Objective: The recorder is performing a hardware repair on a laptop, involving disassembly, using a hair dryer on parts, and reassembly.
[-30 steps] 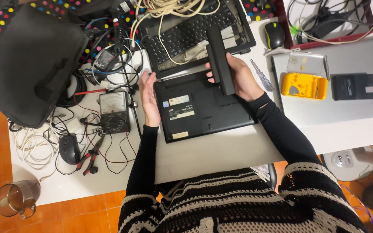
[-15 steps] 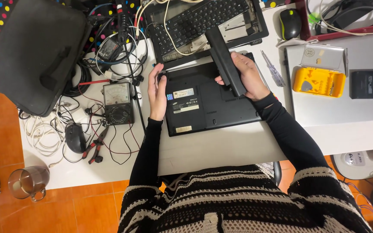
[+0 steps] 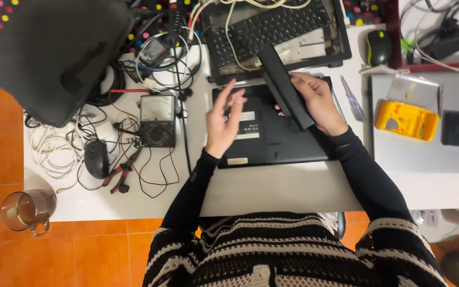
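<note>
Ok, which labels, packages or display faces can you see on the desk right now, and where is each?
Stickers: pale rectangles on the black laptop underside, beside the left hand; one more near its front edge.
Meter dial: pale rectangular face on the dark analog meter, left of the laptop.
Clear plastic package: right side, behind the yellow case.
Right hand holds the long black battery; no label shows on it.

White table (image 3: pixel 272 186), upturned laptop (image 3: pixel 272 141), multimeter (image 3: pixel 156 121), mouse (image 3: pixel 96 158), pliers (image 3: pixel 122 172)
</note>
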